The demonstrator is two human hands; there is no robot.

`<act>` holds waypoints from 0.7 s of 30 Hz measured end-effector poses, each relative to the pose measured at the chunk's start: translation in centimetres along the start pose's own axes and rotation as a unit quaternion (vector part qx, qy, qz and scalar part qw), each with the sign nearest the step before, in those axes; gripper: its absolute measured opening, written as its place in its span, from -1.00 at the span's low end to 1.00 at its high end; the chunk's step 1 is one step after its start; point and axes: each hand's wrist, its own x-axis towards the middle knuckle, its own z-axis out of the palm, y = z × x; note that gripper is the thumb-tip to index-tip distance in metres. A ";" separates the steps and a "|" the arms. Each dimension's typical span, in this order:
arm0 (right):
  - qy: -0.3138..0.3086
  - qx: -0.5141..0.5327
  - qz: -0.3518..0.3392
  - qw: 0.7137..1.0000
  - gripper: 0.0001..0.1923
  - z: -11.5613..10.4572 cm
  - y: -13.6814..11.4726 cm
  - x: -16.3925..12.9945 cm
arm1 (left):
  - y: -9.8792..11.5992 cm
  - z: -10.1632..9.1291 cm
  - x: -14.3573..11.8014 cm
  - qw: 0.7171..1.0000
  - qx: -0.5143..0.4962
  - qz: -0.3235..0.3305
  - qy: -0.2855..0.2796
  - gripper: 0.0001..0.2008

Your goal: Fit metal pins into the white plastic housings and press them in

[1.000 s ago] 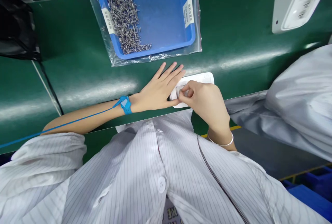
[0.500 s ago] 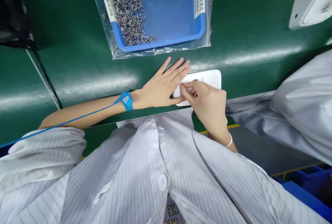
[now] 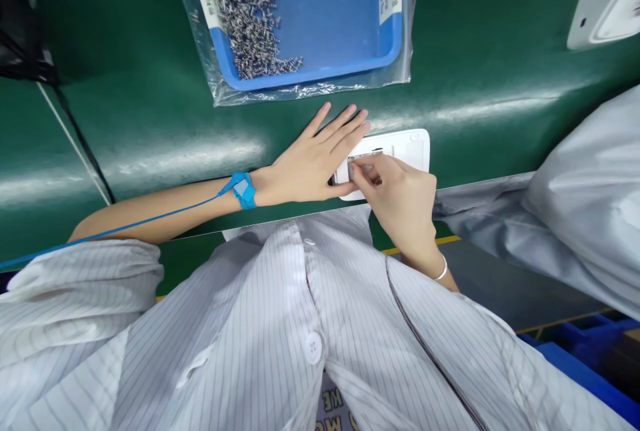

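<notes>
Two hands at work: one left hand (image 3: 313, 164) and one right hand (image 3: 400, 198), both on one white casing (image 3: 407, 148). One blue tray (image 3: 345, 18) on one clear bag (image 3: 400, 78), holding too many small metal pins (image 3: 245, 11) to count. A second white casing (image 3: 607, 4) far right. One blue wrist strap (image 3: 244, 190)

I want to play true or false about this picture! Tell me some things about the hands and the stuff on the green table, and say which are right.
1. The left hand lies flat with its fingers spread. True.
2. The blue tray holds small metal pins. True.
3. The white device sits inside the tray. False: it lies on the green belt, under both hands.
4. The right hand rests on the tray. False: its fingertips pinch at the white device.
5. The blue wrist strap is on the left wrist. True.
</notes>
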 end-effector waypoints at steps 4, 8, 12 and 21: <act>0.010 -0.015 0.014 1.000 -0.73 0.2 -0.3 -0.2 | 0.0 0.0 0.0 1.000 -0.002 -0.004 -0.003 -0.19; 0.007 -0.043 0.024 0.999 -0.73 0.2 -0.9 -0.3 | -0.1 0.0 0.1 1.000 -0.006 -0.007 -0.008 -0.19; -0.002 -0.035 0.045 0.998 -0.79 0.2 -1.1 0.0 | -0.1 0.0 0.1 1.000 -0.014 -0.015 -0.011 -0.17; 0.010 0.025 0.053 0.998 -0.85 0.3 -0.8 -0.2 | -0.1 0.0 0.0 1.000 -0.026 0.000 0.006 -0.19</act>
